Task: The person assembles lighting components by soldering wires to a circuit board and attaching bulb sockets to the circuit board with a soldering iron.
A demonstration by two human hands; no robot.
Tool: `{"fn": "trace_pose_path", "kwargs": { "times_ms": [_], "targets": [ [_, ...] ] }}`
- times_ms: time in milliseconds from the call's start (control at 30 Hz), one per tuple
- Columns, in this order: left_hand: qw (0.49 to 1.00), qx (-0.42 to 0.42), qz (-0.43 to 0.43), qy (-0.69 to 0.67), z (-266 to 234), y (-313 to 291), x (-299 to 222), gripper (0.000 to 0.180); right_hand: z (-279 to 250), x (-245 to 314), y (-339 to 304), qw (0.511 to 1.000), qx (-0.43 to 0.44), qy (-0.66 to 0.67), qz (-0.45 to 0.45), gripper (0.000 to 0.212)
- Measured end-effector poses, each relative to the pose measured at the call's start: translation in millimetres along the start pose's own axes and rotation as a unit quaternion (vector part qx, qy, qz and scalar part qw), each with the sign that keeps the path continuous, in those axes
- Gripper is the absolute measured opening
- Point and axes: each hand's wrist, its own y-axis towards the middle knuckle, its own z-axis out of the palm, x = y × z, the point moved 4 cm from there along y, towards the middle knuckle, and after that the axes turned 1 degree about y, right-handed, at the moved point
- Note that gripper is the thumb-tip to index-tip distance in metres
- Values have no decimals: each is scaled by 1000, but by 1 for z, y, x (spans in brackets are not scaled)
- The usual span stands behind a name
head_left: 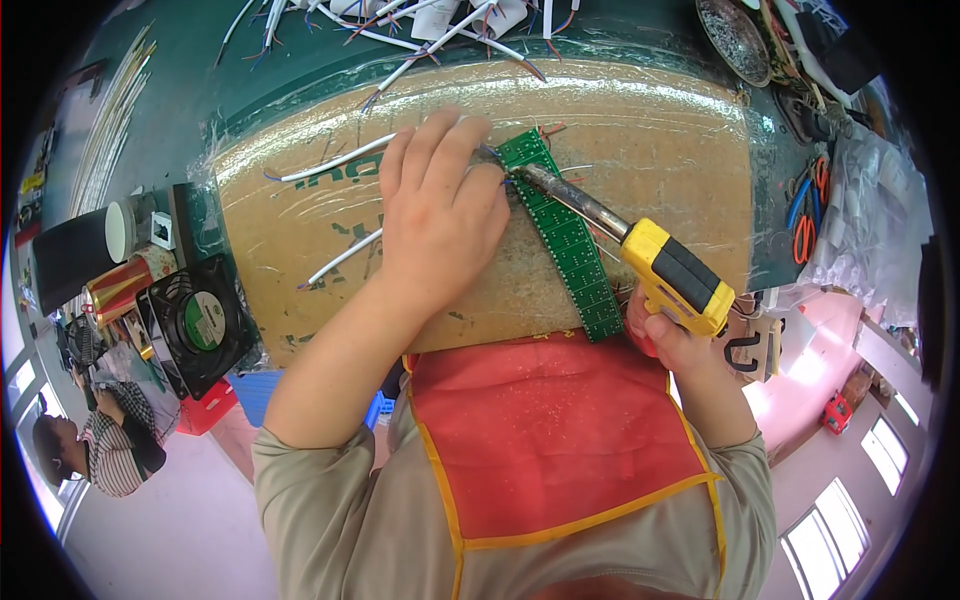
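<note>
A long green circuit board [565,235] lies slantwise on a cardboard sheet. My right hand [668,335] is wrapped round the handle of a yellow and black soldering gun [680,280]. Its metal tip meets the board's left edge near the upper end. Right at that spot, the fingertips of my left hand [440,205] are pinched on a white cable, with a short blue wire end showing at the tip. Two white cable lengths, one upper [340,160] and one lower [342,258], run out to the left from under this hand, which hides how they continue.
Cardboard [690,150] covers the bench before me. White cables with stripped ends [430,50] are heaped at the back. A black fan [195,325] stands at left, scissors [803,240] and a plastic bag [870,210] at right. Another person [110,440] sits far left.
</note>
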Motion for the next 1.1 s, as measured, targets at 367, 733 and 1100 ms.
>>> {"fn": "trace_pose_path", "kwargs": {
  "times_ms": [367,733,1100],
  "targets": [
    [1000,2,-1,-1,1,0,1,14,-5,0,0,995,72,57,-48,26],
    [1000,-1,0,-4,2,-1,1,15,-4,0,-2,997,54,49,-37,30],
    [999,1,-8,-37,-2,2,-1,16,-2,3,-3,996,58,51,-41,33]
  ]
}}
